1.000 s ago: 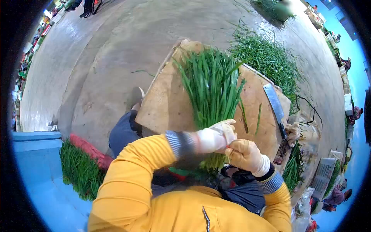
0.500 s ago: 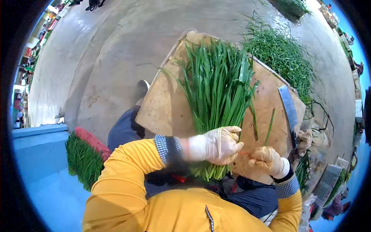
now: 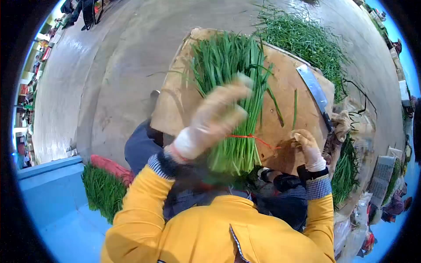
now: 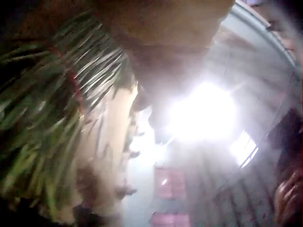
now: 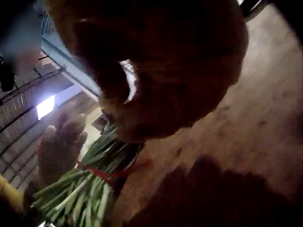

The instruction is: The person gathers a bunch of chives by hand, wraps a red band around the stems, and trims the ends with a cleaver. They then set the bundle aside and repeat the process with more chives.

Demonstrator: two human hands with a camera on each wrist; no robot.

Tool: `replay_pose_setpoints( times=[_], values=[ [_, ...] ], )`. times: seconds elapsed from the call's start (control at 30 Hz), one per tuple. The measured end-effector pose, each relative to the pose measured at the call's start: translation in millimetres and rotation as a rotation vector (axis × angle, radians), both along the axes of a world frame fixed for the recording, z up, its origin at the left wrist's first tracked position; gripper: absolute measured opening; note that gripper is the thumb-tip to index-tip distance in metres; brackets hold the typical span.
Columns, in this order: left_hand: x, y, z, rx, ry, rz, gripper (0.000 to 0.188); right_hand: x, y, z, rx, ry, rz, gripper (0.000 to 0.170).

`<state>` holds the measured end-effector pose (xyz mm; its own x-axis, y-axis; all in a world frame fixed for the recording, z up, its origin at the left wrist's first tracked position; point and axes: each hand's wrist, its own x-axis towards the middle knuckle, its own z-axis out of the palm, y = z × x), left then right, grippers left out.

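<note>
The left hand (image 3: 213,119), blurred, was spread with its fingers extended above the bundle of green stalks (image 3: 254,107), gripping nothing visible; the right hand (image 3: 308,149) had bent fingers near the desk's right side, and whether it held anything could not be determined. The bundle, bound by a red tie (image 3: 246,136), lay with leaves toward the desk's (image 3: 173,107) far edge and cut ends at its near edge. A knife (image 3: 313,87) rested along the right edge.
</note>
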<state>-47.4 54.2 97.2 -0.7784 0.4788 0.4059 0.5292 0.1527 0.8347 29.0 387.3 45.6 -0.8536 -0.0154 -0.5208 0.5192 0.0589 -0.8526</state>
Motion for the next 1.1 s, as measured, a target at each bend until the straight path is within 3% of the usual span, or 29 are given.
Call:
replay_pose_setpoints(
  times=[0.03, 0.07, 0.1, 0.13, 0.17, 0.23, 0.3, 0.37, 0.43, 0.47, 0.57, 0.63, 0.7, 0.77, 0.83, 0.9, 0.93, 0.97, 1.03, 1.07, 1.1],
  values=[
    [11.8, -17.1, -9.9, 0.279, -0.276, 0.289, 0.039, 3.0, -5.5, 10.5, 0.004, 0.01, 0.003, 0.022],
    [17.6, -19.3, 27.5, 0.615, -0.475, 0.319, 0.04, 6.2, -11.5, 18.6, 0.076, 0.022, -0.019, 0.024],
    [29.2, -29.6, -4.2, 0.621, -0.459, 0.325, 0.04, 6.3, -19.2, 24.4, 0.146, 0.034, -0.038, 0.026],
    [41.7, -45.8, -66.9, 0.33, -0.525, 0.421, 0.044, 0.7, -29.1, 25.4, 0.16, 0.009, 0.093, 0.033],
    [49.0, -55.2, -99.4, 0.038, -0.588, 0.513, 0.049, -3.9, -43.9, 24.7, 0.162, 0.026, 0.104, 0.033],
    [54.9, -14.3, -52.5, -0.288, -0.859, 0.723, 0.057, -7.4, -83.3, 18.8, -0.035, 0.039, 0.148, 0.042],
    [51.7, -2.7, -29.0, 0.621, -1.159, 0.267, 0.059, -19.1, -122.2, 7.1, -0.282, 0.027, 0.274, 0.055],
    [42.0, 1.2, -41.3, 0.684, -1.234, 0.34, 0.054, -5.9, -159.5, 9.5, -0.231, 0.157, 0.15, 0.064],
    [37.2, -0.8, -38.0, 0.733, -1.379, 0.227, 0.047, -6.8, -162.0, 11.9, -0.315, 0.103, 0.089, 0.072],
    [38.0, -1.7, -30.9, 0.727, -1.386, 0.219, 0.047, -6.4, -164.4, 23.9, -0.319, 0.137, 0.121, 0.068],
    [50.0, -4.5, -5.5, 0.772, -1.307, -0.058, 0.044, 2.4, -170.1, 48.6, -0.362, 0.189, 0.1, 0.065],
    [56.7, -4.4, 1.0, 0.806, -1.135, -0.033, 0.046, 4.5, -173.0, 59.5, -0.33, 0.382, 0.115, 0.069],
    [62.0, -12.5, 19.9, 0.836, -1.254, -0.095, 0.05, 14.5, -170.0, 56.1, -0.286, 0.406, 0.101, 0.076],
    [60.2, -5.5, 13.1, 0.667, -0.932, 0.005, 0.053, 15.6, -163.6, 51.0, -0.26, 0.452, 0.191, 0.083],
    [62.1, -8.6, 5.7, 0.49, -0.812, 0.05, 0.057, 17.3, -145.2, 42.1, -0.218, 0.516, 0.251, 0.076],
    [62.8, -12.0, 2.8, 0.419, -0.691, 0.067, 0.063, 13.9, -112.8, 43.9, -0.02, 0.437, 0.362, 0.07],
    [62.3, -14.1, 3.1, 0.361, -0.584, 0.101, 0.07, 7.3, -91.1, 32.5, -0.032, 0.317, 0.206, 0.039],
    [62.0, -16.7, 5.2, 0.349, -0.572, 0.088, 0.07, 9.1, -83.0, 57.1, 0.304, 0.548, 0.21, 0.018],
    [60.7, -25.1, 9.4, 0.278, -0.668, 0.026, 0.084, 11.9, -72.1, 99.2, 0.106, 0.433, -0.069, 0.011],
    [57.5, -29.4, -0.5, 0.12, -0.564, 0.113, 0.088, 8.8, -72.2, 111.7, 0.099, 0.446, -0.084, 0.011],
    [58.4, -33.3, -8.5, 0.107, -0.552, 0.1, 0.088, 5.2, -74.6, 122.7, 0.136, 0.739, -0.12, 0.012]
  ],
)
